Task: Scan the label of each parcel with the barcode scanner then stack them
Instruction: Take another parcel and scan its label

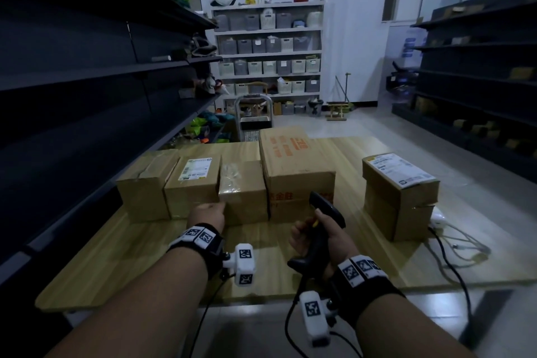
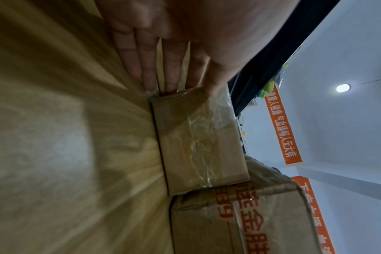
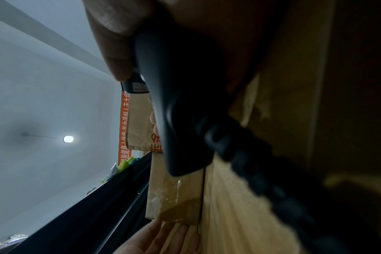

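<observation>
Several cardboard parcels stand in a row on the wooden table [image 1: 139, 264]: a plain box [image 1: 143, 186], a box with a white label [image 1: 193, 183], a tape-wrapped box [image 1: 242, 192] and a large box with orange print [image 1: 296, 166]. Two more parcels are stacked at the right, the top one labelled [image 1: 399, 177]. My left hand [image 1: 209, 209] reaches with straight fingers [image 2: 150, 68] to the tape-wrapped box [image 2: 198, 137], touching its near left edge. My right hand [image 1: 311, 229] grips the black barcode scanner [image 1: 327, 209] in front of the large box, scanner handle [image 3: 178, 103] filling the right wrist view.
Dark shelving runs along the left [image 1: 87, 96] and the right [image 1: 479, 67]. A white device [image 1: 437, 219] and loose cables [image 1: 459, 247] lie right of the stack. A small cart [image 1: 252, 116] stands behind the table. Bare wood lies between my hands and the table's front edge.
</observation>
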